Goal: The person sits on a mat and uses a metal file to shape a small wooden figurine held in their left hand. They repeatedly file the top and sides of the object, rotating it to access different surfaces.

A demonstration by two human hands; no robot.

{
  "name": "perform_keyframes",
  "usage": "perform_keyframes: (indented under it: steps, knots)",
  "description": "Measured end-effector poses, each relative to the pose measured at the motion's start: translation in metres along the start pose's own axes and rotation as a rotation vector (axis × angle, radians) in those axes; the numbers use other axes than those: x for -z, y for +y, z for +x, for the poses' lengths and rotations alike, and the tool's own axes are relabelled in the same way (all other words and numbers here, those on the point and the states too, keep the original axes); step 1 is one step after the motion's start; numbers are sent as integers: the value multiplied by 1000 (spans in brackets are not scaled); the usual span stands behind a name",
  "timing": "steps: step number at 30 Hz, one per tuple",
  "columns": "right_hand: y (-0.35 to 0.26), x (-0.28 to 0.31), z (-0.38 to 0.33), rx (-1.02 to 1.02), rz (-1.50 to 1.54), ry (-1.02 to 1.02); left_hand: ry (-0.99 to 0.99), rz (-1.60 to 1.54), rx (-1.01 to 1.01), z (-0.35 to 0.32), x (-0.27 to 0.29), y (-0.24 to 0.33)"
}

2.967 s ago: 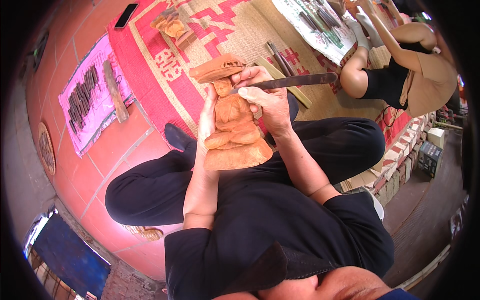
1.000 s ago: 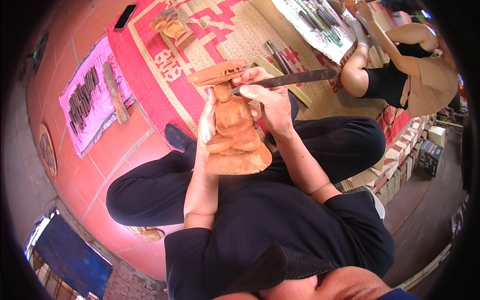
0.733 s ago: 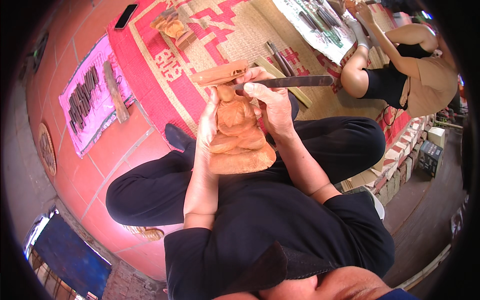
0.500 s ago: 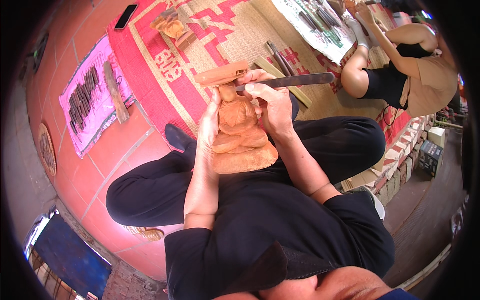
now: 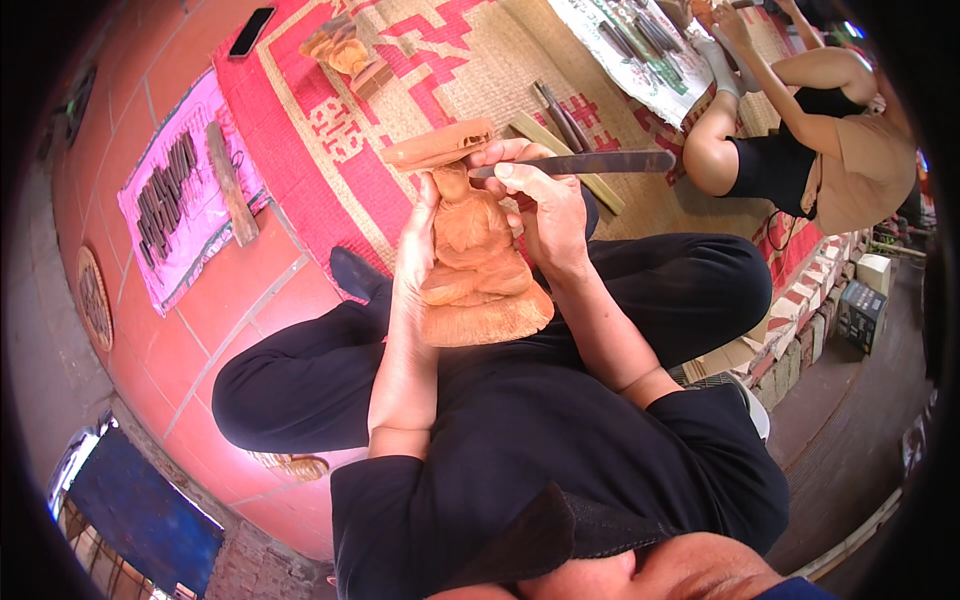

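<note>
A carved wooden seated figure [image 5: 478, 262] with a flat wooden block at its head end is held above my crossed legs. My left hand [image 5: 418, 232] is closed along the figure's left side, thumb up by the neck; part of its fingers is hidden behind the wood. In my right hand [image 5: 550, 205] is a long dark flat carving chisel [image 5: 620, 162], pinched between thumb and fingers. Its handle points right, and its tip meets the figure near the neck, below the block. Some right fingers also rest against the figure's side.
Ahead on the red and straw mat [image 5: 400, 105] lie another wooden carving [image 5: 345, 55], a phone [image 5: 251, 33] and dark tool bars [image 5: 562, 118]. To the left, a pink cloth [image 5: 190, 215] holds several tools and a wooden mallet [image 5: 230, 185]. Another person [image 5: 850, 150] sits at right by a white cloth of tools.
The figure has tilted and shifted slightly left, showing more of the block's top face. The chisel has moved a little with my right hand, its handle end slightly farther right.
</note>
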State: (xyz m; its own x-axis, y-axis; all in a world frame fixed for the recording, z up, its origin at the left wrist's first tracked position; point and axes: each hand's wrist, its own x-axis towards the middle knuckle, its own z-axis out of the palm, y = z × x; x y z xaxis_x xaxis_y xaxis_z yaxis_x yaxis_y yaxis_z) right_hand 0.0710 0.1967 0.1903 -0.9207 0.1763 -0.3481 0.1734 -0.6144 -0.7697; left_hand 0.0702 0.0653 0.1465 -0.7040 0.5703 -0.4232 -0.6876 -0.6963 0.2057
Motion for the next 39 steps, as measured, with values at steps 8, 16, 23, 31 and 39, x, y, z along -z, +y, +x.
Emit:
perform_keyframes:
  steps: [8, 16, 23, 31, 39]
  knots:
    - [4, 9, 2, -71, -68, -21, 57, 66, 42, 2, 8, -1]
    - [10, 8, 2, 4, -77, -59, 88, 31, -17, 4, 1, -2]
    - [3, 6, 1, -75, 6, 5, 31, 22, -18, 2, -3, -1]
    - [7, 12, 4, -79, -39, -31, 106, 41, 5, 2, 2, -1]
    - [8, 10, 4, 12, -152, -62, 140, 48, -18, 6, 4, -1]
